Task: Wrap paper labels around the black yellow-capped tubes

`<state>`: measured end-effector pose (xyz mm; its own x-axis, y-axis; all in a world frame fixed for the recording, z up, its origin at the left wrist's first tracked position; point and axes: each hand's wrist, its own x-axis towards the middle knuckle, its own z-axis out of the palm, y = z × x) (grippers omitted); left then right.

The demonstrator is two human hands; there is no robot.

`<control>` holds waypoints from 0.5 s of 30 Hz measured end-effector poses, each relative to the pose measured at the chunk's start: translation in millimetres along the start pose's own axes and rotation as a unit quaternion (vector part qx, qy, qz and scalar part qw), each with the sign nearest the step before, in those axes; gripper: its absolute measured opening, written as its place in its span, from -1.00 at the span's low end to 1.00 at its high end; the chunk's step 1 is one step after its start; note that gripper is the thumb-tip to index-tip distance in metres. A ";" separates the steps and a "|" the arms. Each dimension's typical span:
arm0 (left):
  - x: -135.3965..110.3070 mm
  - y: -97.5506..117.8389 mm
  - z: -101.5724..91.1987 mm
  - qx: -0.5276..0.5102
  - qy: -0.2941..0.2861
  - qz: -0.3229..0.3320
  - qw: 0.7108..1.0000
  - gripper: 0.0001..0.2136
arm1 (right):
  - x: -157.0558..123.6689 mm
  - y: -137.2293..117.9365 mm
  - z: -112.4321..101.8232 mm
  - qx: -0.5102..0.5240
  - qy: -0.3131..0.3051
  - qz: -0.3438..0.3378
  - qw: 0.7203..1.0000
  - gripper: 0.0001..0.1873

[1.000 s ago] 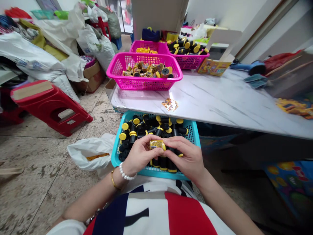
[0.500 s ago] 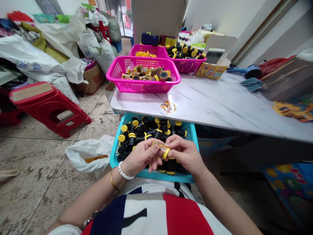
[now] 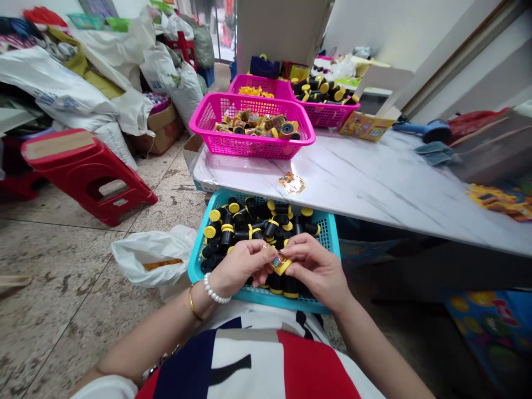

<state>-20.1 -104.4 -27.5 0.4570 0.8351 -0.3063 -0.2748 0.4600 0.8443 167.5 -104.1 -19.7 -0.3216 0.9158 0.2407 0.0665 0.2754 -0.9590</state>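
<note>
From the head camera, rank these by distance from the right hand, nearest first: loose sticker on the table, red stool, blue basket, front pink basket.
1. blue basket, directly under the right hand.
2. loose sticker, on the table edge ahead.
3. front pink basket, farther back on the table.
4. red stool, far left on the floor.

A small home workshop doing piecework by hand. On the marble-topped bench (image 3: 374,183) stand pink baskets (image 3: 249,133) of small capped tubes; a blue basket (image 3: 328,227) sits at its near edge; left of it, stuffed sacks (image 3: 58,94) and a red stool (image 3: 83,172).
</note>
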 end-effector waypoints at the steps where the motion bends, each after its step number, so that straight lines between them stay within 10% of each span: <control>1: 0.0 -0.1 0.6 -0.006 0.002 0.001 1.000 -0.61 | 0.0 -0.3 -0.1 -0.024 -0.014 -0.005 1.000 -0.83; 15: 1.7 -4.5 2.2 -0.086 -0.079 -0.020 0.993 -0.60 | -2.2 0.3 2.1 0.039 0.005 -0.031 0.999 -0.84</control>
<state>-16.2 -105.7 -30.9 0.5938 0.7639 -0.2526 -0.3886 0.5472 0.7413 166.3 -106.7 -20.8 -0.3142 0.9003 0.3013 -0.0280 0.3085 -0.9508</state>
